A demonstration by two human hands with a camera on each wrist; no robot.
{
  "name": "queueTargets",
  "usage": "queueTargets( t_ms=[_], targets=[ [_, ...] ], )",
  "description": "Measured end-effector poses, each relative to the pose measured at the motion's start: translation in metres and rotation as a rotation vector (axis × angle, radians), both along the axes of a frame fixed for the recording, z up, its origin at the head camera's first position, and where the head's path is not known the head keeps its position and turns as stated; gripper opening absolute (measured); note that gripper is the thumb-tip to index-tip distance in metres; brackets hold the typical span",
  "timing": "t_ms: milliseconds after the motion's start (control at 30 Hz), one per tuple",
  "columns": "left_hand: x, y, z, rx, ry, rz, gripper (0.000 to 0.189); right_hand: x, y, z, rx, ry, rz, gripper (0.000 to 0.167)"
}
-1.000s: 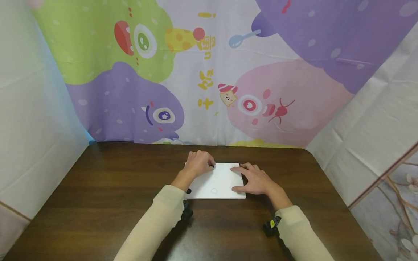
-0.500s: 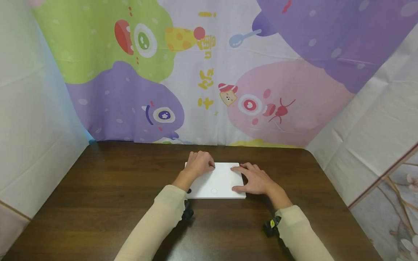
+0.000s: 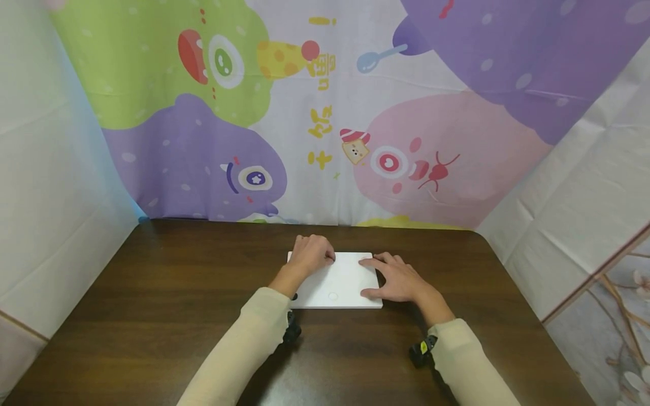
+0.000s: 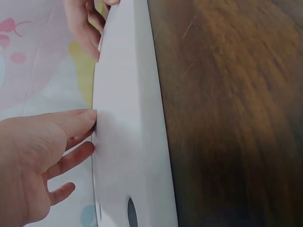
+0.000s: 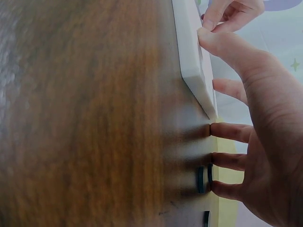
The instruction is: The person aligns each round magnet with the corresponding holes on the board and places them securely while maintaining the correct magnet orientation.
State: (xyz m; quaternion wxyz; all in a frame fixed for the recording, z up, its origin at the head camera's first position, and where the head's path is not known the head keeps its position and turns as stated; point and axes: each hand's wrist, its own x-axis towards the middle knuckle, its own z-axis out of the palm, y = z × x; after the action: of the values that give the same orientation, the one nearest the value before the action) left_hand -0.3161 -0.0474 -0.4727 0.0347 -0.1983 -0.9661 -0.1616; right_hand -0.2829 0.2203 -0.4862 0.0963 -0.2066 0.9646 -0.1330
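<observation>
A flat white board [image 3: 350, 279] lies on the table, with a round shallow recess [image 3: 333, 296] near its front edge. My left hand [image 3: 311, 255] is over its back middle, pinching a small black piece [image 4: 94, 126] between thumb and fingertips at the board's surface. Fingers hide most of that piece, so its full shape cannot be told. A round black disc [image 4: 132, 213] sits in the board near my left wrist. My right hand [image 3: 399, 280] is spread at the board's right end, thumb and index finger on the board, the other fingertips on the table.
Several thin dark discs [image 5: 201, 179] lie on the table under my right hand, hidden from the head view. The brown wooden table [image 3: 167, 316] runs back to a cartoon-printed curtain [image 3: 325, 186]. White cloth walls [image 3: 558, 197] stand at both sides.
My left hand shifts very slightly; the black piece in its fingertips shows less, and the wrist covers more of the disc at the board's left. My right hand stays still.
</observation>
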Motion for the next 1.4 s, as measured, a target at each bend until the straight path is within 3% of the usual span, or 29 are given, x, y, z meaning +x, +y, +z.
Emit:
queueTargets(
  t_ms=[1400],
  targets=[
    [-0.0006, 0.0002, -0.0038, 0.012, 0.022, 0.001, 0.005, 0.003, -0.0023, 0.007, -0.001, -0.008, -0.004, 0.087]
  ],
)
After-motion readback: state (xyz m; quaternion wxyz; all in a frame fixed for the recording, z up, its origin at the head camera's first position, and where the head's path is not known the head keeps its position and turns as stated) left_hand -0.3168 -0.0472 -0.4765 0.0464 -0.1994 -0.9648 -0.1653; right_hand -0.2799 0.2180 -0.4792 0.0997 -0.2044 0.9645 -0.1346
